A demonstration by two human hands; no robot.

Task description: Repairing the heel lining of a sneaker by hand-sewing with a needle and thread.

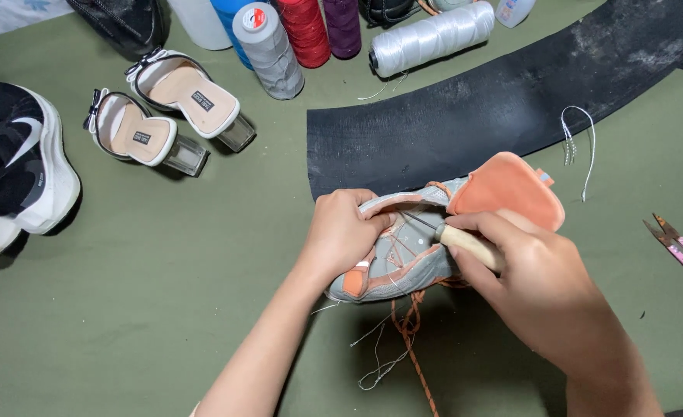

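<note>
Mid-stitch: left hand (343,235) grips the sneaker (403,255); right hand (527,270), clenched on an awl (465,243), likely must push through next.

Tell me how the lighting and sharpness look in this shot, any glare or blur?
Head view: soft, even light, short shadows under the clear-heeled sandals and left hand; mild sheen on the white thread spool; the grey-and-orange shoe and right hand look sharp; straight lines bow slightly toward the frame edges.
</note>
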